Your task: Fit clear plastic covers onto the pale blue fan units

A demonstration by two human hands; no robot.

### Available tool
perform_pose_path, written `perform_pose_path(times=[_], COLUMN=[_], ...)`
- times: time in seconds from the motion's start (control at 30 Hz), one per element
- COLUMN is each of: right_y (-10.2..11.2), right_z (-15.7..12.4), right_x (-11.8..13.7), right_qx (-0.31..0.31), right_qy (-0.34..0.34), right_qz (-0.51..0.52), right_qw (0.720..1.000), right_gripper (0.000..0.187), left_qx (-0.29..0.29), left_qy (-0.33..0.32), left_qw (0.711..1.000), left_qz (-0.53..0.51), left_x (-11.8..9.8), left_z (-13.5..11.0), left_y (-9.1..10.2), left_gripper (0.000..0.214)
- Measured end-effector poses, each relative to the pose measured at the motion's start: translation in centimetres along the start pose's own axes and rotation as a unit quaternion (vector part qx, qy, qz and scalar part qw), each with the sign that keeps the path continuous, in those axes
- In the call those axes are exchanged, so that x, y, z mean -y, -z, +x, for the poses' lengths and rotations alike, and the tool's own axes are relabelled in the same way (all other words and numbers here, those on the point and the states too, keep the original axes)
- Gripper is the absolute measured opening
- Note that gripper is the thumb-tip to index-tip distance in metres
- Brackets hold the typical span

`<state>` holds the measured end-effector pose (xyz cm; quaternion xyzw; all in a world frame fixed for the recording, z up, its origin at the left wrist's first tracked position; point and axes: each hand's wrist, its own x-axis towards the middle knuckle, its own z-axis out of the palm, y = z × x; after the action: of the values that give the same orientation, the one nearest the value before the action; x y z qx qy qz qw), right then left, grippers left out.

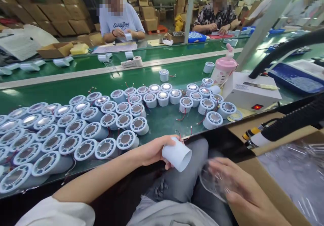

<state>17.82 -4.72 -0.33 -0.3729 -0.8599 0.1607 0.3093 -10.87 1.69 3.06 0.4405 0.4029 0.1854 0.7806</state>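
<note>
My left hand (165, 148) is wrapped round a light blue plastic cylinder (178, 155), tilted with its open end toward the lower right. Thin red and black wires with a small connector stick out behind it. To the right, over my lap, my right hand (233, 182) is closed on a clear plastic piece (215, 182) with a rounded edge; both are smeared by motion, and its exact kind I cannot make out. The two held things are apart. On the bench just beyond stand several like cylinders (138, 125) with slotted rims and metallic discs on top.
A white box with a lit red switch (253, 92) and a pink cup (224, 69) stand at the right. A black hose tool (278, 128) juts over a carton of clear plastic parts (293, 172). Across the green belt (88, 80), two people (121, 20) handle parts.
</note>
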Motion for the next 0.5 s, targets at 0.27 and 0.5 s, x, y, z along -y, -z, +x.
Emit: perform_pose_path(times=[0.27,0.5], right_y=[-1.6,-1.1], right_z=[3.7,2.8], right_x=[0.8,0.9], right_qx=[0.056,0.091], right_qy=[-0.062,-0.253], right_qz=[-0.140,0.189], right_qw=[0.987,0.945], right_gripper=[0.029,0.010], left_qx=[0.083,-0.049], left_qy=[-0.033,-0.172], left_qw=[0.932,0.915], left_qz=[0.351,0.361], left_x=[-0.5,1.2], left_z=[2.7,2.7], left_y=[-2.4,-2.6], left_gripper=[0.026,0.044])
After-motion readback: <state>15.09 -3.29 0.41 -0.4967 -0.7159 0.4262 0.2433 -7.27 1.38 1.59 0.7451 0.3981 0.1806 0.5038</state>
